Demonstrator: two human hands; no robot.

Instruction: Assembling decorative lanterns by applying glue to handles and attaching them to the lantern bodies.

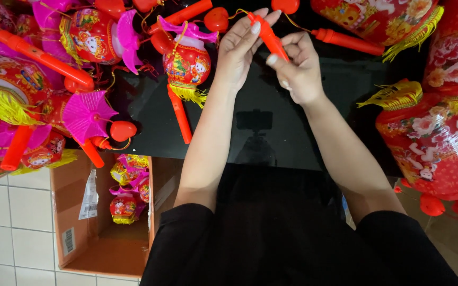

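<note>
An orange-red plastic handle stick [267, 36] sits between both hands above the middle of a glossy black table [271, 132], its long axis running on a slant from upper left, where its tip pokes out past the fingertips, down to lower right, where it disappears into the right hand. The left hand [239, 50] is partly closed, its fingers extended and pressed along the upper part of the stick, thumb side hidden behind it. The right hand [298, 69] is curled more tightly, pinching the lower end of the stick between thumb and forefinger with the other fingers folded in. A thin yellow cord [292, 24] trails from near the stick's top toward a second orange handle [348, 41] lying on the table to the right. Just left of the hands lies a small red lantern [187, 66] with a magenta cap, a yellow fringe and its own orange handle pointing down toward the person. Many more such lanterns [38, 79] are heaped along the left edge, and large red flowered lanterns [430, 143] crowd the right. Below the table's left end, an open cardboard box [75, 212] stands on a pale tiled floor [6, 233], holding a few small lanterns.
</note>
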